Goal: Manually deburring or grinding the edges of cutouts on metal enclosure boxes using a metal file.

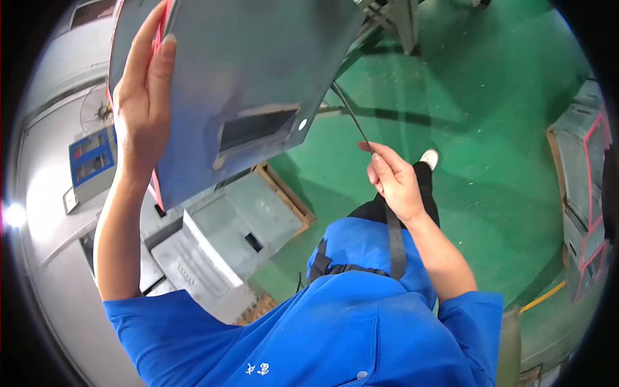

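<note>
Left hand (143,97) is gripping the left edge of a large grey sheet-metal panel (258,71), fingers stretched flat along the rim and thumb wrapped behind it. The panel is being held raised, tilted, filling the upper middle of the view. Its surface is looking dull blue-grey, smooth, with a rectangular cut-out (256,129) low on its face and a small round white hole or plug beside that; a red edge is showing along the panel's left side under the fingers. Below the panel, grey metal housings (213,245) are sitting stacked on a wooden pallet (287,193) on the green floor (490,129).

Right hand (393,180) is closing loosely around a thin dark strap (351,116), fingers curled, the strap running up from the fist toward the panel's lower right edge and down past the wrist; whether it is joined to the panel is hard to tell. Far right, more grey housings with red edging (590,187) are standing.
</note>
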The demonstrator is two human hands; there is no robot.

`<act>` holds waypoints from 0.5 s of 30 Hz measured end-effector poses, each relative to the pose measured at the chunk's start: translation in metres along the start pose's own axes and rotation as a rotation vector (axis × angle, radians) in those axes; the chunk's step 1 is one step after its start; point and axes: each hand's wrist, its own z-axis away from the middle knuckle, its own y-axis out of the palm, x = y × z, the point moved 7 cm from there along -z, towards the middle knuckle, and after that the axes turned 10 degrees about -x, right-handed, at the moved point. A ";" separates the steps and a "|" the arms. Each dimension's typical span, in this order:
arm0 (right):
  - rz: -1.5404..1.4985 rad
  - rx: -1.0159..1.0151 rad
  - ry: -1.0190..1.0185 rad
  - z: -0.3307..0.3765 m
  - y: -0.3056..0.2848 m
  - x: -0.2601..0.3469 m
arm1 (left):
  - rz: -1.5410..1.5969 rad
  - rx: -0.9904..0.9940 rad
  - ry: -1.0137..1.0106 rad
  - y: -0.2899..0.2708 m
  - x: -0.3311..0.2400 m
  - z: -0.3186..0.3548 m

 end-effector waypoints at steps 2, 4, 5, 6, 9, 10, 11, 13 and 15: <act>-0.024 0.089 0.036 0.004 0.014 0.005 | 0.042 -0.035 0.034 0.002 0.001 -0.004; -0.072 0.175 0.093 0.015 0.032 0.005 | 0.065 -0.027 -0.042 0.006 0.000 -0.004; -0.111 0.207 0.151 0.020 0.040 0.007 | 0.100 -0.017 -0.128 0.004 0.001 -0.004; -0.090 0.228 0.136 0.023 0.046 0.012 | 0.135 -0.007 -0.212 0.004 0.000 -0.004; 0.071 0.272 0.021 0.026 0.061 0.030 | 0.228 -0.040 -0.146 0.007 -0.001 -0.005; 0.131 0.264 -0.075 0.028 0.067 0.037 | 0.266 -0.042 -0.138 0.004 -0.001 -0.003; 0.194 0.246 -0.172 0.028 0.071 0.043 | 0.198 -0.040 -0.167 0.004 -0.002 -0.003; 0.316 0.223 -0.358 0.032 0.083 0.058 | 0.153 -0.063 -0.063 0.002 -0.004 -0.004; 0.439 0.235 -0.477 0.042 0.095 0.069 | 0.056 -0.105 0.030 0.000 -0.006 -0.004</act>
